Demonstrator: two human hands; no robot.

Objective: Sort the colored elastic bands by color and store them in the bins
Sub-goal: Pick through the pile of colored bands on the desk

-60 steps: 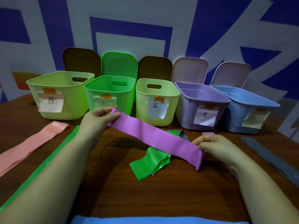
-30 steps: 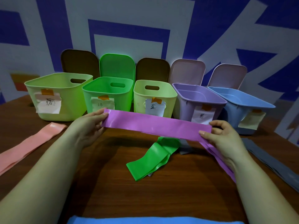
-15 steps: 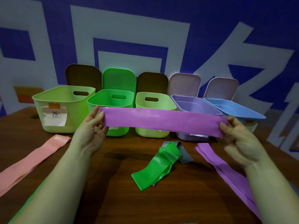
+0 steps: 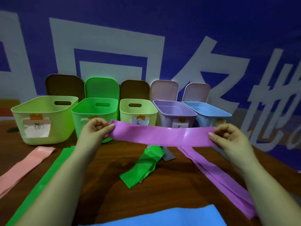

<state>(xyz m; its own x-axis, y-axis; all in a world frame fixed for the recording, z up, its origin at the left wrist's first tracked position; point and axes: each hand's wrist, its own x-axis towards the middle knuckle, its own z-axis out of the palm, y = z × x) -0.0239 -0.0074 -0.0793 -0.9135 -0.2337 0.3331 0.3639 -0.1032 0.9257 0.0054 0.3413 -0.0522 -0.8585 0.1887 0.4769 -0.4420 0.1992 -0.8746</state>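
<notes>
Spanning left-right, purple band (image 4: 162, 136) is held level, pinched endwise by left hand (image 4: 94, 131) and right hand (image 4: 228, 137).

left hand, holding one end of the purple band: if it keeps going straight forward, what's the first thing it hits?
Probably the bright green bin, right behind the left hand, whose fingers pinch the purple band. Depth is unclear from one view.

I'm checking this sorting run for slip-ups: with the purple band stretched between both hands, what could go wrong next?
1. The purple band is held only at its ends by the left hand and right hand; if one grip slips, it may snap back.
2. Its trailing length lies on the table and could drag the green band.
3. The purple bin touches the blue bin, so a loose drop could land wrong.
</notes>
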